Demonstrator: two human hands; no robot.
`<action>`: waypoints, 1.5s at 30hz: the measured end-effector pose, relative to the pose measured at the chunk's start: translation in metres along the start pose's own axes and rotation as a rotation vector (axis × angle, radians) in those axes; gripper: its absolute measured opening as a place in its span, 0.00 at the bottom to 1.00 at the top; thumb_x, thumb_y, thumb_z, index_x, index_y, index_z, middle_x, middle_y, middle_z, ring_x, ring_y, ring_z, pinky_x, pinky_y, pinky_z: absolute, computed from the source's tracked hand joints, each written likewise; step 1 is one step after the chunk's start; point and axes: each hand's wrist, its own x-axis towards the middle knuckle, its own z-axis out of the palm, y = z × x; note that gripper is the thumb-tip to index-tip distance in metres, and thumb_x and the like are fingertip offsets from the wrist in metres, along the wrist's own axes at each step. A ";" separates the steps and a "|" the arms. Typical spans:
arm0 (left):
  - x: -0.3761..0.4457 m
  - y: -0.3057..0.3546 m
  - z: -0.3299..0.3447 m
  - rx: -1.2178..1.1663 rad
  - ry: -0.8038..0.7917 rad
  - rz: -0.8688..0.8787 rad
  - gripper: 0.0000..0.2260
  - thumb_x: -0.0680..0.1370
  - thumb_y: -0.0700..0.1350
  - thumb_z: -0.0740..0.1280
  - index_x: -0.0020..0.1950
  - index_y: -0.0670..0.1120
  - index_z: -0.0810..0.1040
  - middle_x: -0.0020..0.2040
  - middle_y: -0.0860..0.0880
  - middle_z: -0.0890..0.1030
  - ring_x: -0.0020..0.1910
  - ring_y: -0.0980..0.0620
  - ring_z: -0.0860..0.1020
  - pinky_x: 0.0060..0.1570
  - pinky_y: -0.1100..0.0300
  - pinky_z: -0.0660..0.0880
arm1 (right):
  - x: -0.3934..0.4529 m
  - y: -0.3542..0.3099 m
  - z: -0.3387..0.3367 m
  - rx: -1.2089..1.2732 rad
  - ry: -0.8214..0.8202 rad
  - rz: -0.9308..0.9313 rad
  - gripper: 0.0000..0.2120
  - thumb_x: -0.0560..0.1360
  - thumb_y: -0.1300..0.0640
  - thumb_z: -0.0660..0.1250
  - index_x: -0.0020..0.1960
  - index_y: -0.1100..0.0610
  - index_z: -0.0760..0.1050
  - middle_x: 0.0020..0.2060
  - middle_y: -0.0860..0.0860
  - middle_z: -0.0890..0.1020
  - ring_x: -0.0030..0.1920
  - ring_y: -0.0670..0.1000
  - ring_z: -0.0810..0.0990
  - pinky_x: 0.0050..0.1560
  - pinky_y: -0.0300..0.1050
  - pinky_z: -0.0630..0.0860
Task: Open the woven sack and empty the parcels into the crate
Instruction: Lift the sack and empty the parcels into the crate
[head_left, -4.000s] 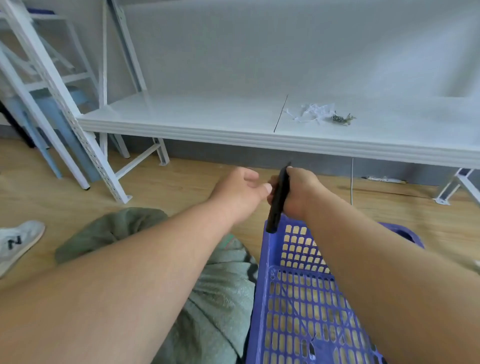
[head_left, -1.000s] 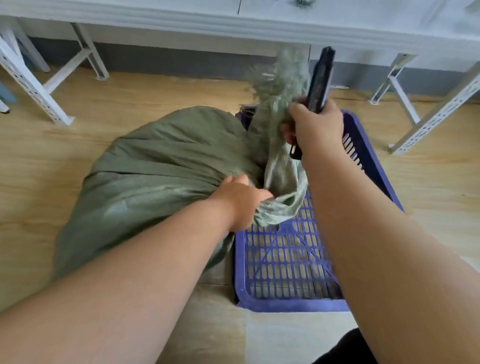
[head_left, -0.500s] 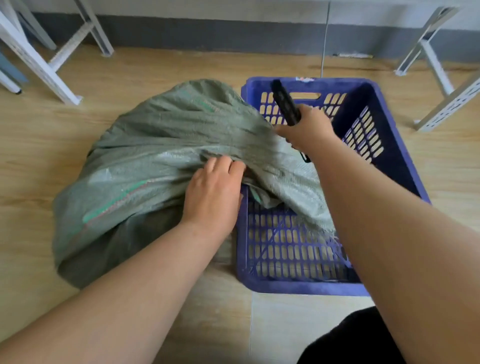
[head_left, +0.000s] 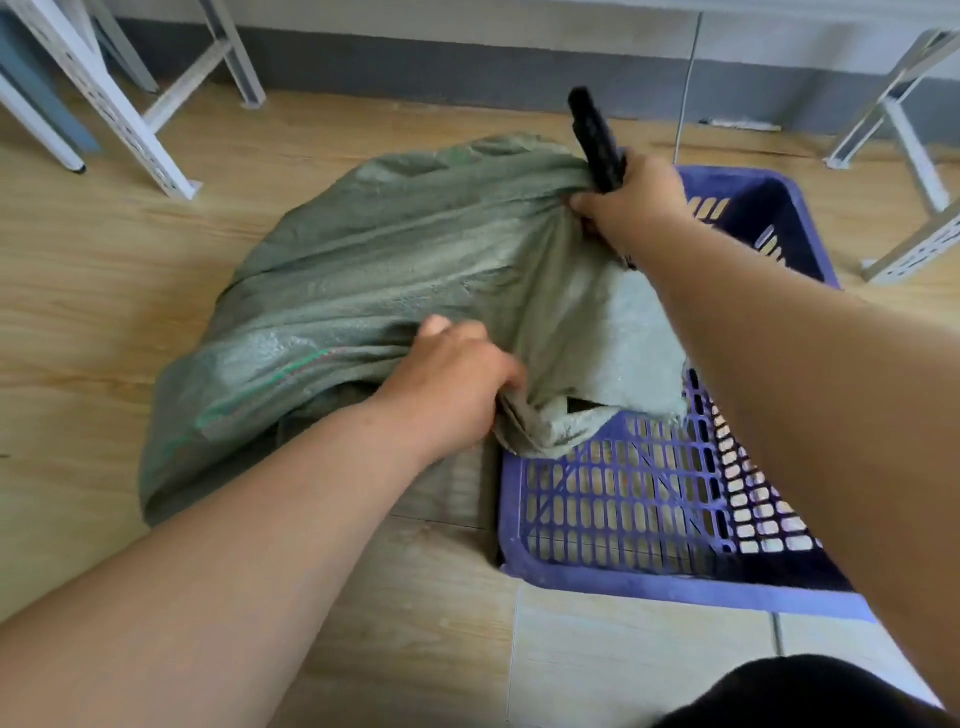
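Left hand (head_left: 452, 384) and right hand (head_left: 631, 202), also holding a black tool (head_left: 595, 137), are gripping the green sack (head_left: 363, 270) draping into the blue crate (head_left: 649, 582).

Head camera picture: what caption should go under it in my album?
Both hands grip a green woven sack draped over the blue crate; the right hand also holds a black tool.

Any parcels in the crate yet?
No, the crate's visible lattice floor is bare; only the sack's open end drapes over its rim.

The sack (head_left: 374, 270) is coarse woven green cloth, faintly sheeny; the crate (head_left: 649, 582) is blue perforated plastic, matt; the floor (head_left: 78, 312) is smooth wood-grain.
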 end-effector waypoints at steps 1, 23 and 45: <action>-0.002 0.004 -0.003 -0.001 -0.096 0.026 0.18 0.75 0.37 0.61 0.53 0.58 0.81 0.47 0.53 0.71 0.54 0.48 0.71 0.50 0.62 0.63 | 0.009 -0.008 -0.006 0.001 0.040 -0.017 0.20 0.72 0.52 0.72 0.62 0.57 0.74 0.55 0.55 0.81 0.55 0.56 0.79 0.51 0.48 0.76; 0.063 0.022 -0.006 0.267 -0.085 -0.097 0.19 0.79 0.47 0.65 0.69 0.46 0.69 0.63 0.44 0.76 0.63 0.42 0.73 0.53 0.53 0.67 | 0.012 0.036 0.028 0.328 -0.157 0.314 0.14 0.72 0.46 0.72 0.54 0.52 0.75 0.39 0.51 0.79 0.36 0.50 0.77 0.41 0.46 0.78; 0.078 0.028 -0.037 0.439 -0.277 -0.103 0.10 0.78 0.48 0.66 0.58 0.51 0.77 0.46 0.51 0.74 0.52 0.45 0.77 0.37 0.56 0.68 | 0.069 0.008 0.043 0.249 -0.071 0.063 0.19 0.70 0.55 0.72 0.59 0.57 0.75 0.49 0.54 0.82 0.48 0.55 0.81 0.50 0.48 0.79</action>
